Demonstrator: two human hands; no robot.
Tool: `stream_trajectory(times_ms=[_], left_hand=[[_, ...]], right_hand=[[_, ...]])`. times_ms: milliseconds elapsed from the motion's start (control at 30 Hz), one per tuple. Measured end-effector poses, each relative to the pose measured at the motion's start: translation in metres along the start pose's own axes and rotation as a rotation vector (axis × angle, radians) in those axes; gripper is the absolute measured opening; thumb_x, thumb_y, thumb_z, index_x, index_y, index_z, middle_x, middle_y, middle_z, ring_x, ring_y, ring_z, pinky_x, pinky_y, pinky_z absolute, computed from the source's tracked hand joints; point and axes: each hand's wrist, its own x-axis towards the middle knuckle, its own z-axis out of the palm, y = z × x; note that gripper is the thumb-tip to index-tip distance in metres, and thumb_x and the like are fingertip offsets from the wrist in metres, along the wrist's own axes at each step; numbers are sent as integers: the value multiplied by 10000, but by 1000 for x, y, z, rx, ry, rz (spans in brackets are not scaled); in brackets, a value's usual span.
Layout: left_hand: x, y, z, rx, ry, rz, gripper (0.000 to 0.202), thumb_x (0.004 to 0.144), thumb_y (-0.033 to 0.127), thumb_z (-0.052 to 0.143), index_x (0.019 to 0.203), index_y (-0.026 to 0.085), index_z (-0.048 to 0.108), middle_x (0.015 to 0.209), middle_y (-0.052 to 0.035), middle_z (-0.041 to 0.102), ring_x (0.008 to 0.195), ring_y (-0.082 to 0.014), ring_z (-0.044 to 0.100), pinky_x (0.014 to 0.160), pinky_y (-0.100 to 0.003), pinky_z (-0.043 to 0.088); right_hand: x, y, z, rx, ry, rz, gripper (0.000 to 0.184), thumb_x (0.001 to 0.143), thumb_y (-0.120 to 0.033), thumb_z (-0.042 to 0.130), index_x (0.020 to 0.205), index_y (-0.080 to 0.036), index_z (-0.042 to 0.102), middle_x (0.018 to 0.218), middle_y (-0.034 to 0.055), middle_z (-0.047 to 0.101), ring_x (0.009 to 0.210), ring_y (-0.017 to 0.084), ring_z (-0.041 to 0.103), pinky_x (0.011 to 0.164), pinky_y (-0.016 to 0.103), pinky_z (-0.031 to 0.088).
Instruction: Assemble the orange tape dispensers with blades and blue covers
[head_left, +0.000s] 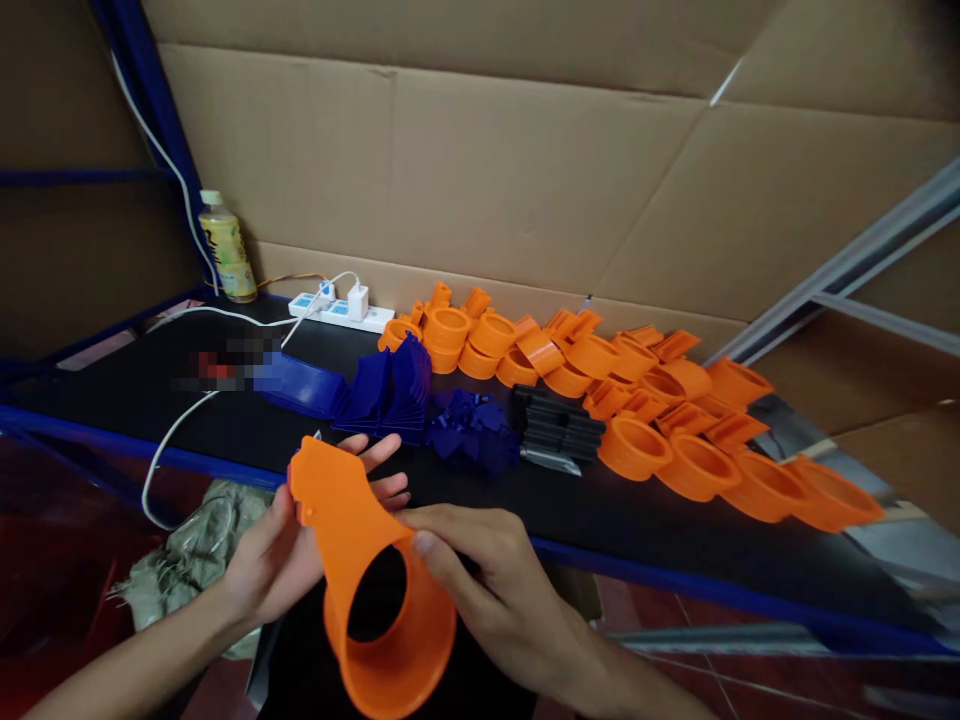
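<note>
An orange plastic part (pixel 341 510), a flat plate with a wide ring at its lower end, is held in front of me above the table's near edge. My left hand (pixel 281 560) cradles the plate end, thumb at its left edge and fingers stretched out behind it. A sliver of dark blue shows at that edge, too small to name. With thumb and fingers, my right hand (pixel 495 580) pinches the ring's upper right rim. Beyond my hands lie a pile of small dark blue pieces (pixel 472 430) and stacked blue plates (pixel 390 390).
Rows of similar orange ringed parts (pixel 701 465) fill the table's right and back. Black bars (pixel 559 420) and a silver-coloured blade-like tool (pixel 551 460) lie mid-table. A white power strip (pixel 345 312), cables and a bottle (pixel 227 250) stand at back left. Cardboard walls enclose the black table (pixel 480 510).
</note>
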Motion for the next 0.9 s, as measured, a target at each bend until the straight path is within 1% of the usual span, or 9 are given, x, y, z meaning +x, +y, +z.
stream_trajectory(times_ms=[67, 167, 233, 300, 400, 533, 667, 767, 900], left_hand=[[1, -3, -5, -36, 42, -45, 459, 962, 547, 511, 1332, 306, 635, 1523, -75, 539, 1321, -349, 567, 1142, -555, 381], [3, -7, -12, -62, 102, -81, 409, 995, 481, 460, 1270, 280, 685, 1376, -83, 670, 1169, -311, 680, 1045, -492, 498], [4, -9, -12, -44, 103, -128, 435, 982, 456, 468, 1220, 191, 717, 1191, -132, 756, 1038, -300, 727, 973, -456, 548], [6, -8, -8, -27, 82, -174, 430, 970, 409, 478, 1165, 122, 733, 1027, -151, 781, 910, -282, 738, 925, -452, 568], [9, -6, 1, -71, 74, -165, 395, 967, 365, 458, 1155, 137, 721, 1053, -138, 759, 847, -265, 714, 875, -497, 576], [12, -2, 9, -171, 56, -227, 529, 979, 470, 361, 1280, 148, 654, 1153, -170, 726, 935, -312, 702, 919, -577, 529], [13, 0, 8, -202, 25, -227, 498, 1003, 414, 352, 1402, 202, 562, 1243, -164, 695, 1053, -327, 684, 1023, -651, 432], [14, -1, 4, -204, 11, -227, 499, 1013, 429, 394, 1450, 220, 512, 1263, -156, 683, 1080, -317, 675, 1057, -666, 401], [12, -6, 0, -163, -2, -221, 518, 972, 489, 524, 1422, 234, 545, 1218, -119, 692, 1013, -311, 698, 1030, -646, 450]], right_hand=[[20, 1, -11, -148, 29, 28, 446, 1062, -399, 367, 903, -206, 737, 800, 25, 739, 730, 155, 696, 694, 252, 534], [67, 11, -32, -459, 231, 129, 466, 1028, -499, 415, 808, -194, 691, 748, 32, 700, 667, 160, 645, 649, 284, 461], [103, 21, -42, -594, 269, 185, 363, 988, -503, 493, 917, -199, 676, 772, 31, 687, 681, 173, 630, 655, 300, 432], [136, 34, -47, -664, 241, 195, 335, 947, -477, 555, 1084, -184, 639, 842, 54, 682, 750, 202, 635, 681, 318, 427], [166, 50, -46, -740, 172, 218, 407, 881, -399, 617, 1192, -139, 582, 937, 106, 676, 862, 259, 640, 710, 350, 426], [176, 61, -42, -779, 155, 239, 404, 832, -244, 599, 1216, -124, 560, 977, 132, 669, 910, 282, 638, 738, 372, 423], [173, 60, -41, -796, 165, 226, 424, 832, -197, 552, 1247, -110, 541, 972, 143, 667, 930, 297, 637, 759, 387, 426], [172, 51, -45, -854, 227, 205, 433, 857, -178, 519, 1278, -75, 520, 983, 172, 672, 928, 318, 644, 777, 409, 430], [162, 27, -58, -924, 359, 150, 426, 900, -156, 494, 1319, -80, 509, 978, 168, 696, 915, 316, 659, 783, 405, 447]])
